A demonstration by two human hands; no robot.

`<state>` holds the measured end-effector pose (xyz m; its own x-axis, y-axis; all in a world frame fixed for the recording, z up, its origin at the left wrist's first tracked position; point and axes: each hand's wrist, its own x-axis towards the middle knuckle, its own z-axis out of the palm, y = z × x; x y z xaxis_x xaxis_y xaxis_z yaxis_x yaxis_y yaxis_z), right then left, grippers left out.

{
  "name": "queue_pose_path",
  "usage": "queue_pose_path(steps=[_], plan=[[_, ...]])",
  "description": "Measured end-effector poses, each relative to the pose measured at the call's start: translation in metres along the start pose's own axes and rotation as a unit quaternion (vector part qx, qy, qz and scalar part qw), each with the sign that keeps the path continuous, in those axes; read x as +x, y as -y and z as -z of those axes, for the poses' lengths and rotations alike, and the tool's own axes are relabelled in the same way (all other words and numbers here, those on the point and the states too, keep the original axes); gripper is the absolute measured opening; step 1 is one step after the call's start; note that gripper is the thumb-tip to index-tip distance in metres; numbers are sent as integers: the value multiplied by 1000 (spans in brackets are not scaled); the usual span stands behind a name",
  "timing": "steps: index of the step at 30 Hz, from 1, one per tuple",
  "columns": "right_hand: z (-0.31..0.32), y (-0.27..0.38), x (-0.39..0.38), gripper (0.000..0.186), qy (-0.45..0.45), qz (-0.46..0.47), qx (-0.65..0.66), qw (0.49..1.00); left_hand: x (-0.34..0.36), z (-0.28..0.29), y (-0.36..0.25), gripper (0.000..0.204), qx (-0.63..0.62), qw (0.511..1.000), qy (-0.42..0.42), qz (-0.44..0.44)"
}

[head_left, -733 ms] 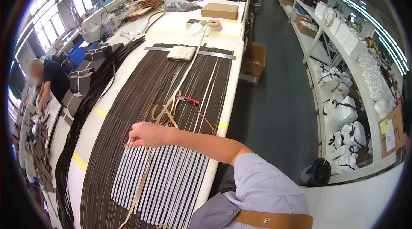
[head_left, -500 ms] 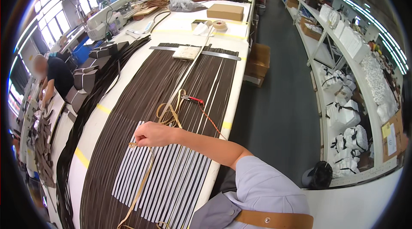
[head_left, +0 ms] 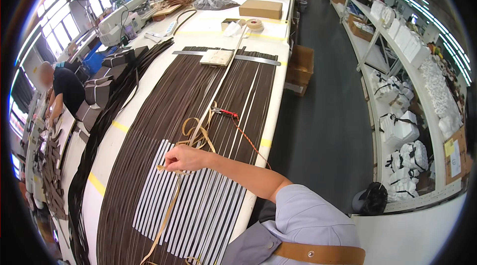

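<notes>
My right hand [head_left: 184,158] is closed in a pinch on a narrow tan tape [head_left: 171,210], above a band of white strips [head_left: 194,220] laid on long dark brown strips [head_left: 124,185]. Loops of tan tape lie just beyond my hand. Farther along are red-handled snips [head_left: 226,113] with a twisted cord, a long pale strip, a metal ruler [head_left: 257,59] and a flat pale block [head_left: 216,57] resting across the ruler. My left hand is out of sight.
A cardboard carton [head_left: 298,71] stands in the aisle beside the table [head_left: 94,180]. Shelving [head_left: 365,56] holds white bundles at right. A co-worker [head_left: 64,91] bends over work at left, near dark bundles. A brown box [head_left: 261,10] and tape rolls [head_left: 254,25] sit farther up the table.
My right hand, pinching the tan tape, has moved to the right across the white strips, and the tape loops beyond it have shifted slightly. The view has shifted a little.
</notes>
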<state>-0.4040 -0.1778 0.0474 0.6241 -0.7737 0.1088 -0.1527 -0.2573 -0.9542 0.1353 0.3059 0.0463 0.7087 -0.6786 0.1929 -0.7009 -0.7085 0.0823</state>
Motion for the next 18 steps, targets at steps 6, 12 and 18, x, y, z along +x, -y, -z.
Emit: queue_pose_path(steps=[6,12,18], plan=[[0,-9,2,20,4,-6,-8,1000,1,-2,-2,33,1,1000,7,-5],[0,-14,2,18,-1,-4,-11,1000,1,-2,-3,33,2,1000,15,-10],[2,-11,-2,18,-7,5,-29,1000,-9,0,0,33,0,1000,19,-5]])
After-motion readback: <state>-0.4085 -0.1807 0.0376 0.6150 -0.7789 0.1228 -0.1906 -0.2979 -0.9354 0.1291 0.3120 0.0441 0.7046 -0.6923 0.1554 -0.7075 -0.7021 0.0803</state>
